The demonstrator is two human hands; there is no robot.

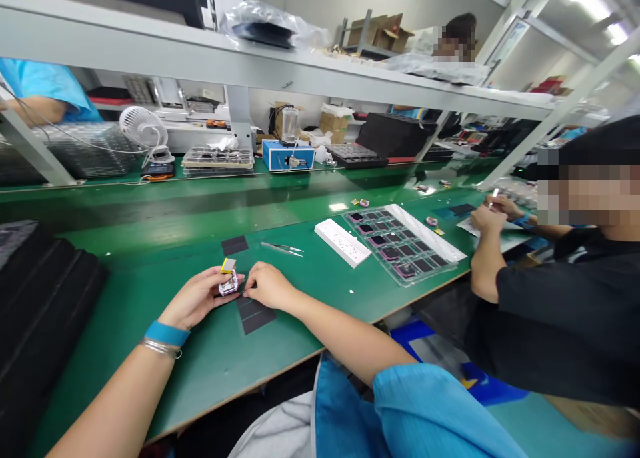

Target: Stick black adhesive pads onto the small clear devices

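Observation:
My left hand [200, 295] holds a small pink-rimmed device casing [229, 283] with its inside showing. A silver battery with yellow tape [228, 265] sticks up from the casing's top edge. Close beside it on the right, my right hand [267, 286] has thumb and fingertips pinched together; whatever is between them is too small to name. Below that hand lies a dark sheet [257, 316] divided into strips, partly covered by the fingers. Another dark sheet [235, 245] rests beyond my left hand, and metal tweezers [282, 249] lie to its right.
A white block [343, 242] and a clear tray [400, 245] of dark square parts stand to the right. Black stacked trays [45, 298] rise at the left. A co-worker [565, 278] sits at the right. Along the back are a fan [143, 128] and a blue machine [289, 156].

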